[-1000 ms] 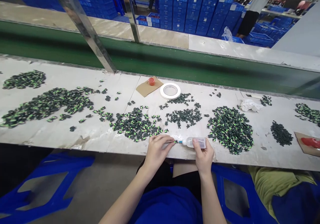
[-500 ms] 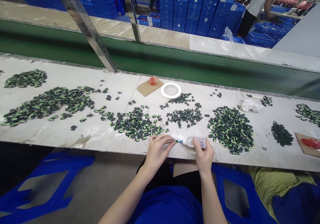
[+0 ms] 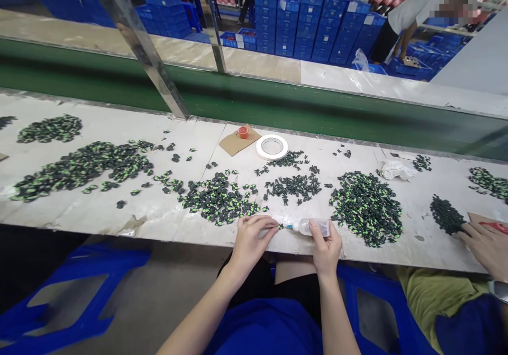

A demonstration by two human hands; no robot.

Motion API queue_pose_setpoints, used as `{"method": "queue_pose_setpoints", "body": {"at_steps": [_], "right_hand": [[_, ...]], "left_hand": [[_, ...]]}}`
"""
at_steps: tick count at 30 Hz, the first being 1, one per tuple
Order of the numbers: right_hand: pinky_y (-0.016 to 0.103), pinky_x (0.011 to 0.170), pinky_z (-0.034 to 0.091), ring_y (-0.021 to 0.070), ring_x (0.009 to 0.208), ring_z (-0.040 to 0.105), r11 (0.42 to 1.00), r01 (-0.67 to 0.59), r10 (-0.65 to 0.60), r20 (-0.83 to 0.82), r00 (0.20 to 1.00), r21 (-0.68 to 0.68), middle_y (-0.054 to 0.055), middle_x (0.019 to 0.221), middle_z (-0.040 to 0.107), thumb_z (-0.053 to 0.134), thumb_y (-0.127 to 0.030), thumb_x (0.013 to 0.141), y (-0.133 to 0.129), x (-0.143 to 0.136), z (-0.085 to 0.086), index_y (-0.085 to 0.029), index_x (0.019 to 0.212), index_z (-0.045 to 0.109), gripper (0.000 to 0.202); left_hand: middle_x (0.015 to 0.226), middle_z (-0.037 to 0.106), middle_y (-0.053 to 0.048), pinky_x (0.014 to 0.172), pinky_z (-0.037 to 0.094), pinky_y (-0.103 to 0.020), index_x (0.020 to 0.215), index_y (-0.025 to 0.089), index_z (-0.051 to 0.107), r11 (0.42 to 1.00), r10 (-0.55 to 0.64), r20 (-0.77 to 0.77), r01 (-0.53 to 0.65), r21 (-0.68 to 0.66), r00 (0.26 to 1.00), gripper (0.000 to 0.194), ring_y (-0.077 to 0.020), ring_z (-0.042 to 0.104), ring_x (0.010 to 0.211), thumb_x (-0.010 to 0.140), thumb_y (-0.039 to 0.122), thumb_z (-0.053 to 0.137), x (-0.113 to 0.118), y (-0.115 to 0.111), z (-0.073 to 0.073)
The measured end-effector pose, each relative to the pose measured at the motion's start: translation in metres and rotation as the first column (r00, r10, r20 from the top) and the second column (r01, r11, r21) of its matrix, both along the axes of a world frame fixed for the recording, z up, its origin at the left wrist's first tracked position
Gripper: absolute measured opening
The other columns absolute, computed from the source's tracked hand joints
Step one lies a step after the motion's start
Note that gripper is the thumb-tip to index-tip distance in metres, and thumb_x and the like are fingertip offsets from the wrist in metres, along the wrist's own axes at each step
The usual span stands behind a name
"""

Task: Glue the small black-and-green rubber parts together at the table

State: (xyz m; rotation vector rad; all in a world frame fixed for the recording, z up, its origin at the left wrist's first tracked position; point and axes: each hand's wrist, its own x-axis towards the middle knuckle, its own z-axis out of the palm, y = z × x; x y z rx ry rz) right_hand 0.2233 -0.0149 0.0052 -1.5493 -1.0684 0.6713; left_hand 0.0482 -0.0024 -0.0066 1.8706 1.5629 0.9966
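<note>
Between its fingertips, my left hand (image 3: pixel 254 233) pinches a small dark green piece (image 3: pixel 281 226) above the white table (image 3: pixel 159 212). My right hand (image 3: pixel 326 244) is wrapped round a clear squeeze bottle (image 3: pixel 307 226), which lies almost level. The bottle's thin blue tip points left and is at the small piece; whether they touch cannot be made out. Behind my left hand spreads a pile of black and green pieces (image 3: pixel 218 196). Small dark parts (image 3: pixel 293 187) lie behind the bottle, and another black and green pile (image 3: pixel 367 207) is right of my right hand.
A white tape roll (image 3: pixel 272 147) and a red cup (image 3: pixel 243 132) on cardboard (image 3: pixel 230 144) stand farther back. At right, another person's hand (image 3: pixel 484 244) is by a dark pile (image 3: pixel 446 213). A metal post (image 3: pixel 146 53) rises at the table's back edge. Blue stools flank me.
Another person's hand has come in at the right edge, beside the dark pile. The person in the background has bent over the blue crates. My hands keep nearly the same pose.
</note>
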Motion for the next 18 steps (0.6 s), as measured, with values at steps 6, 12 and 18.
{"method": "queue_pose_setpoints", "body": {"at_steps": [6,12,18], "right_hand": [[0.024,0.050,0.039,0.0136,0.052,0.049,1.000,-0.029,0.029,0.004,1.000,-0.012,-0.003,0.053,0.055,0.064,-0.051,0.077,0.0009,-0.0008,0.0014,-0.019,0.063,0.054,0.036],[0.024,0.049,0.039,0.0135,0.050,0.049,1.000,-0.018,0.018,0.017,1.000,-0.003,-0.003,0.051,0.055,0.063,-0.051,0.077,0.0003,-0.0031,0.0023,-0.019,0.063,0.053,0.036],[0.025,0.052,0.041,0.0138,0.053,0.051,0.999,0.051,-0.049,-0.114,0.992,0.014,-0.003,0.057,0.057,0.066,-0.050,0.075,0.0013,-0.0005,-0.0030,-0.019,0.068,0.055,0.034]], "left_hand": [[0.085,0.077,-0.002,0.086,0.038,-0.044,0.080,0.023,0.071,1.000,-0.021,0.016,0.021,-0.014,1.000,0.004,-0.0259,0.070,0.090,0.080,0.020,0.067,-0.0006,0.0002,0.0042],[0.085,0.077,-0.001,0.088,0.037,-0.042,0.081,0.024,0.070,1.000,-0.015,0.008,0.015,-0.027,1.000,0.004,-0.0231,0.070,0.090,0.080,0.022,0.067,-0.0002,0.0001,0.0034],[0.085,0.077,0.000,0.087,0.036,-0.041,0.080,0.024,0.069,0.999,-0.014,0.022,0.015,-0.030,1.000,0.004,-0.0217,0.070,0.089,0.080,0.020,0.068,-0.0002,-0.0002,0.0043]]}}
